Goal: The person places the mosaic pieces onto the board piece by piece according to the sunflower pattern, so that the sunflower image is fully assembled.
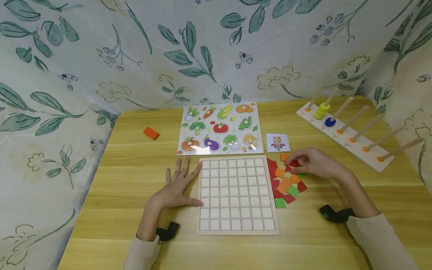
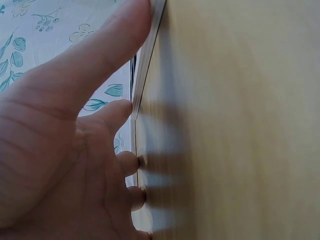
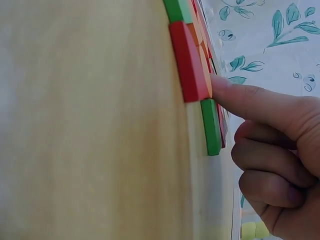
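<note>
A wooden grid board (image 1: 237, 233) lies flat in front of me. My left hand (image 1: 173, 191) has its fingers spread on the table at the board's left side. Its thumb (image 2: 117, 35) and index finger touch the board's edge. Right of the board lies a loose pile of flat red, orange and green pieces, among them an orange square (image 1: 279, 173) and a green square (image 1: 280, 203). My right hand (image 1: 315, 163) reaches over the pile's far part, index finger and thumb apart beside a small red piece (image 1: 288, 168). Whether they pinch it is unclear. The other fingers (image 3: 262, 160) are curled.
Behind the board lies a vegetable puzzle (image 1: 221, 138), with a small pattern card (image 1: 278, 142) to its right. A white peg stand (image 1: 337, 131) with tall rods and yellow and blue rings stands at the right. An orange block (image 1: 151, 133) lies at the far left.
</note>
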Tool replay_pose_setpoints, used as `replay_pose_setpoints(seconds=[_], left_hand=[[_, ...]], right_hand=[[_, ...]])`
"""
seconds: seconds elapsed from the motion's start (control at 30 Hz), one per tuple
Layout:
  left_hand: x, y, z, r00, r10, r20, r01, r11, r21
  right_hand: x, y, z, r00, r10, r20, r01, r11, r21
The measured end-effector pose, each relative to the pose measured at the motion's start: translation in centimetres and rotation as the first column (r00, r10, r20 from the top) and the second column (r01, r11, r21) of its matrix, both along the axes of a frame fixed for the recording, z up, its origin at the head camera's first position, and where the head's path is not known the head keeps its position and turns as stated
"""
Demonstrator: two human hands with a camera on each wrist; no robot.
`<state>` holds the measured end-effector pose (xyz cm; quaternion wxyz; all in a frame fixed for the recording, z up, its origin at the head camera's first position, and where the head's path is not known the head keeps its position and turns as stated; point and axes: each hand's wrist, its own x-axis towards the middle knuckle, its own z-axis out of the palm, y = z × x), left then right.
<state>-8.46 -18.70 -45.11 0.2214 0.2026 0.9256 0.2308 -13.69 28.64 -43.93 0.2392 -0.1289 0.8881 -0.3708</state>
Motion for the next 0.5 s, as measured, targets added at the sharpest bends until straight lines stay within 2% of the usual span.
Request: replay_pose_setpoints(seconds=[0.17,0.3,0.5], left_hand=[[0.0,0.0,0.0,1.000,0.001,-0.004,-0.001,1.000,0.003],[0.1,-0.1,0.0,1.000,0.001,-0.004,-0.001,1.000,0.003],[0.1,-0.1,0.0,1.000,-0.004,-0.001,0.004,1.000,0.000]], right_hand=[[0.0,-0.3,0.3,0.999,0.007,-0.045,-0.006,0.999,0.036],[0.1,-1.0,0.9,0.999,-0.014,-0.049,0.014,1.000,0.007],[0.2,-4.6,1.4,1.000,0.021,-0.012,-0.022,0.998,-0.065]])
